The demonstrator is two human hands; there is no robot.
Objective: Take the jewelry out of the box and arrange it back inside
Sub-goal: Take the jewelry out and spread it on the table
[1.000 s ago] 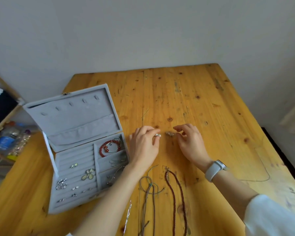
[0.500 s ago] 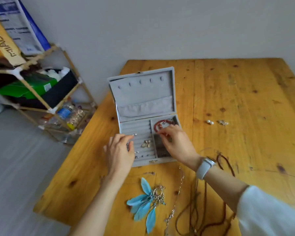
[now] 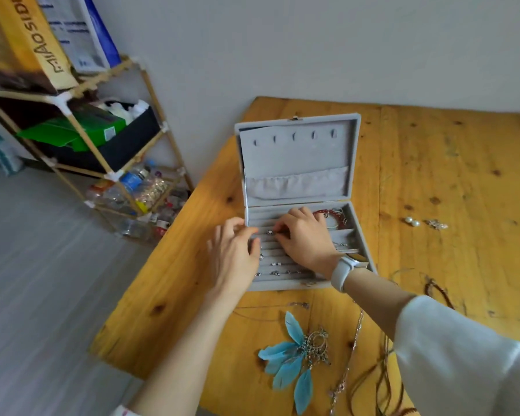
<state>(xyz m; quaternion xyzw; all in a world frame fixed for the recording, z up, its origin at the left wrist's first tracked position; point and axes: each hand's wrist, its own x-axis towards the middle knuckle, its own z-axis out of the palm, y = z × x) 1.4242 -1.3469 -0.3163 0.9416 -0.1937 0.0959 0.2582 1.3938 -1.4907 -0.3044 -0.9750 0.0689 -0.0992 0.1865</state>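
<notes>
- Jewelry box (image 3: 297,163) sits open at table (image 3: 433,163) edge, lid propped for access.
- Right hand (image 3: 305,237) fingers curl, pinching a small ring (image 3: 270,232) from the slots.
- Left hand (image 3: 233,256) fingers relaxed, steadying the box wall.

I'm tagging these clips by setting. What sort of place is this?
Probably a room in a home, not a shop or workshop: a worn wooden table against a plain wall, a jewelry box open on it, and a light bamboo shelf crowded with boxes and plastic bottles.
</notes>
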